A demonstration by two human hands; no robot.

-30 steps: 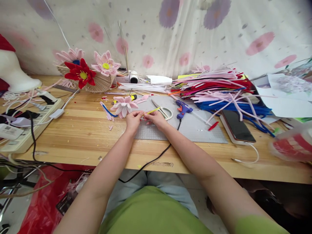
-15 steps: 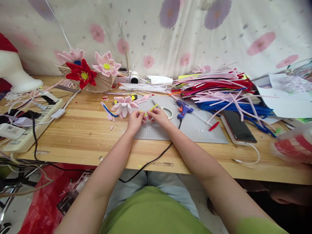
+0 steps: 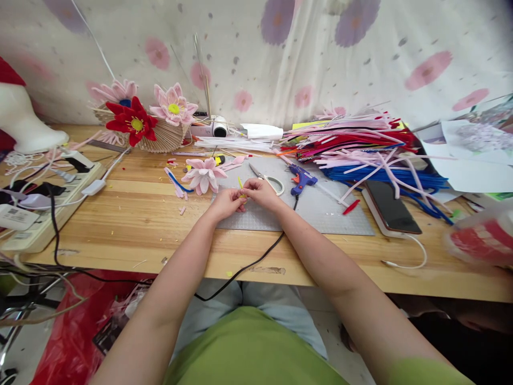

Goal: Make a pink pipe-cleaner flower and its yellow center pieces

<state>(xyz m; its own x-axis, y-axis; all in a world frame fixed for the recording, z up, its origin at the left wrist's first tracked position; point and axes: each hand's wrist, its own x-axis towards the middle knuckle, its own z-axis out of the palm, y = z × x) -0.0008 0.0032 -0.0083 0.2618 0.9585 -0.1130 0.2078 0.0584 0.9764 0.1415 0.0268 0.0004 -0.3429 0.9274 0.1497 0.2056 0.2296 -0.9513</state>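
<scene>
Now, in the head view, you are pinching a short yellow pipe cleaner (image 3: 241, 187) between both sets of fingertips: your left hand (image 3: 225, 202) is closing narrowly on its lower end and your right hand (image 3: 260, 192) is closing on it from three o'clock. A second ago the yellow piece was sticking out long toward two o'clock over the scissors (image 3: 267, 181); now only a stub is showing above your fingers, so I judge you are bending or coiling it tight, and your hands are sitting closer together. It is hovering just over the grey cutting mat (image 3: 320, 211). Counting around you: one loose pink flower (image 3: 203, 174) at ten o'clock, one pair of scissors and one blue glue gun (image 3: 301, 178) at two o'clock, one phone (image 3: 390, 200) at three o'clock, and three finished flowers on the woven fan (image 3: 162, 138) at eleven o'clock.
</scene>
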